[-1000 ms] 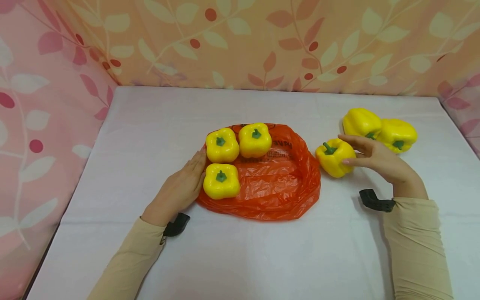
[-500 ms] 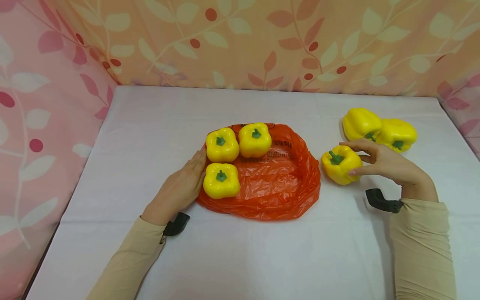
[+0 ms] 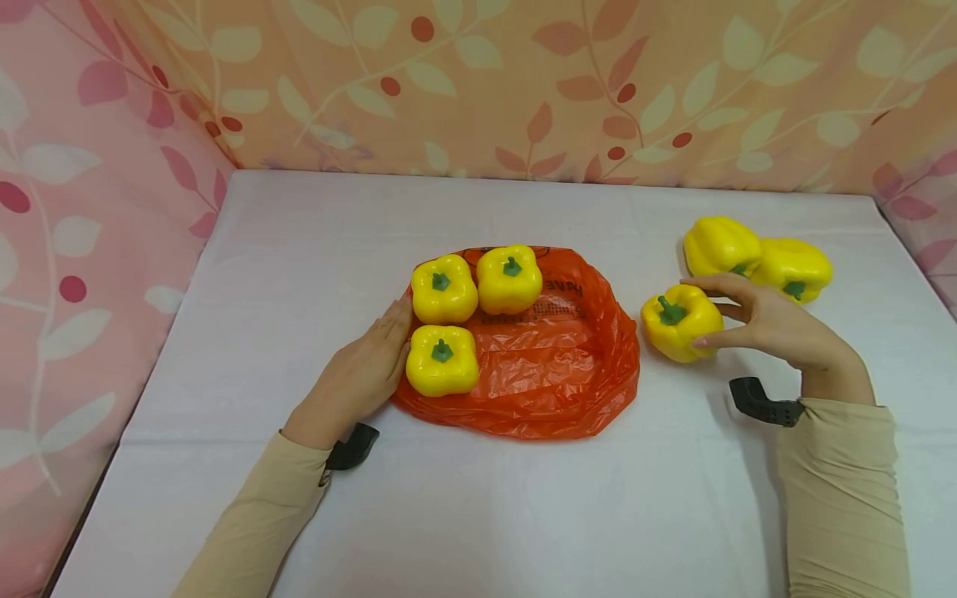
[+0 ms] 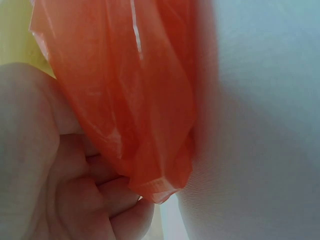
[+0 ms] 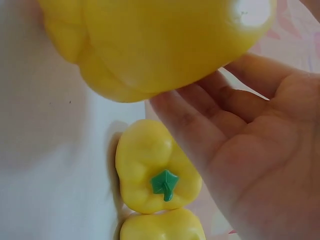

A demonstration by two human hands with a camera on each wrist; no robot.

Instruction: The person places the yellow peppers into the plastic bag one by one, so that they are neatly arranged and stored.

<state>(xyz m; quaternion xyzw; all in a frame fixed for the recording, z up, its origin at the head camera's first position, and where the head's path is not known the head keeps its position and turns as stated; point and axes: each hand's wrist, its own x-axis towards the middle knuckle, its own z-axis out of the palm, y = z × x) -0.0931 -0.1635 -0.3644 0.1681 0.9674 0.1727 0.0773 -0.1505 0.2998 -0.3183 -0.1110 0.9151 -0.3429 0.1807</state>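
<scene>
My right hand (image 3: pixel 773 324) holds a yellow bell pepper (image 3: pixel 676 336) between thumb and fingers, just right of the bag. Its green stem tilts up to the left; the right wrist view shows the bell pepper (image 5: pixel 165 45) close up against the fingers. A red plastic bag (image 3: pixel 534 374) lies on the table with its rim bunched up. Inside its left half stand three yellow bell peppers, one at the front (image 3: pixel 442 374), stems up. My left hand (image 3: pixel 362 365) rests along the bag's left side with its fingers extended. In the left wrist view, those fingers (image 4: pixel 82 200) touch the red plastic.
Two more yellow bell peppers, the left one (image 3: pixel 719 247) and the right one (image 3: pixel 796 267), lie touching each other at the back right. A white cloth covers the table (image 3: pixel 523 515). Patterned fabric (image 3: pixel 478 91) hangs behind it and along the sides.
My right hand has drawn the bell pepper slightly right and toward me, away from the bag's rim; over the last half second it barely shifts. The left hand and bag stay put.
</scene>
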